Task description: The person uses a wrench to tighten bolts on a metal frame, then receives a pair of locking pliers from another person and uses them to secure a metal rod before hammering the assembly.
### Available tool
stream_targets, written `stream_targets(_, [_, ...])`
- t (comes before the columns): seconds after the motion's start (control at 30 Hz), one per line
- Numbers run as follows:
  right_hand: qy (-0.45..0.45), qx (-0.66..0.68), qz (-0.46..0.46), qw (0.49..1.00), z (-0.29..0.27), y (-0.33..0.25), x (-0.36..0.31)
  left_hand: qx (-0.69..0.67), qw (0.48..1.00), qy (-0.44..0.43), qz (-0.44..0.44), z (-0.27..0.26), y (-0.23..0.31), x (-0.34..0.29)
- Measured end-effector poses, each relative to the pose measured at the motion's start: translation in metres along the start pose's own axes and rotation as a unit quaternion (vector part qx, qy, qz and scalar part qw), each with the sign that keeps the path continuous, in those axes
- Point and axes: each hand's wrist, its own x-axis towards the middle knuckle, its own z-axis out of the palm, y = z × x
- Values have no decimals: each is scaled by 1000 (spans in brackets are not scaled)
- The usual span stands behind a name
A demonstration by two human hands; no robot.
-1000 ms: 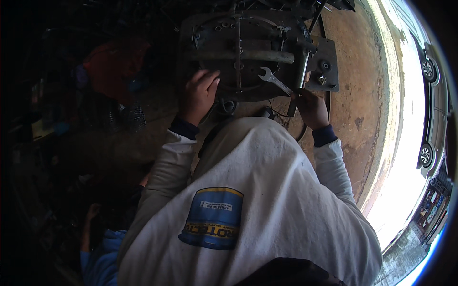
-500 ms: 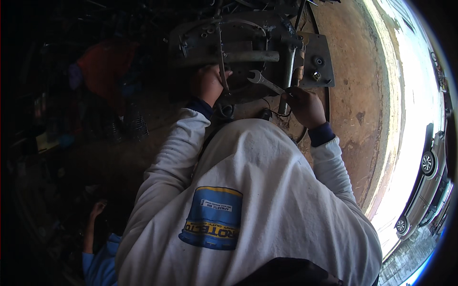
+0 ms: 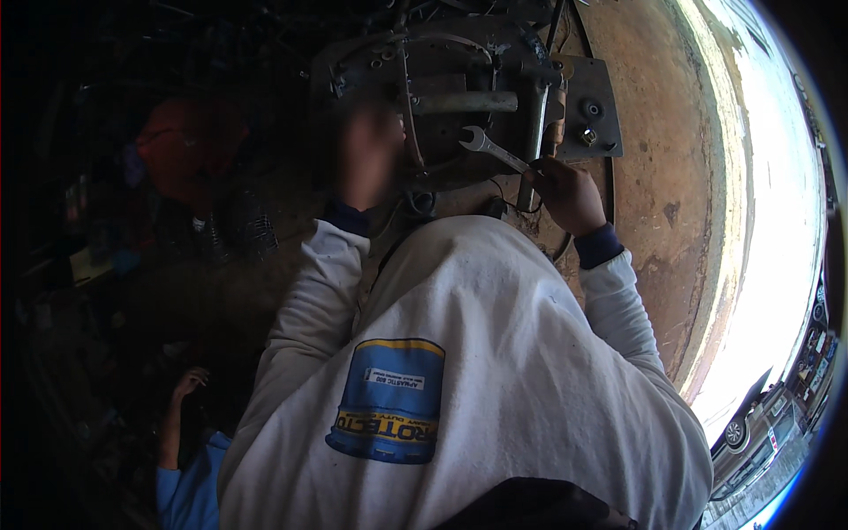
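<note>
My right hand [image 3: 570, 196] is closed round the handle of a silver open-ended spanner [image 3: 496, 152], whose jaw points left above the dark metal work table [image 3: 450, 137]. My left hand [image 3: 369, 155] is smeared by motion at the table's left side, beside a thin curved metal strip [image 3: 407, 97]. Its fingers cannot be made out, nor whether anything is in them. Beyond the spanner lies a grey metal pipe [image 3: 466, 103], running crosswise. A shiny upright rod [image 3: 537, 119] stands between the pipe and a small side plate.
The side plate [image 3: 604, 88] at the right bears a round ring [image 3: 594, 109] and a brassy nut [image 3: 588, 137]. Another person in a red garment [image 3: 190, 141] is at the left, and a blue-sleeved arm [image 3: 181, 433] shows at the lower left. A parked car [image 3: 746, 433] stands outside.
My left hand has moved left, away from the curved strip, and is now blurred. The right hand keeps the spanner in nearly the same place.
</note>
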Motion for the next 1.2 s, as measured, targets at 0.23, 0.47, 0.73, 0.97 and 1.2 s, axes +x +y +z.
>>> stream_targets(0.23, [-13,8,34,999,1,-12,4,-241,959,7,-152,8,9,13])
stream_targets(0.47, [-7,41,26,999,1,-11,4,-122,986,-12,-109,8,-2,23])
stream_targets(0.73, [-15,36,35,999,1,-11,8,-70,990,36,-115,17,7,24])
stream_targets(0.97, [-24,53,33,998,1,-11,11,-16,994,44,-100,11,6,8])
stream_targets(1.2, [-3,35,40,999,2,-9,8,154,981,111,44,-53,51,-8])
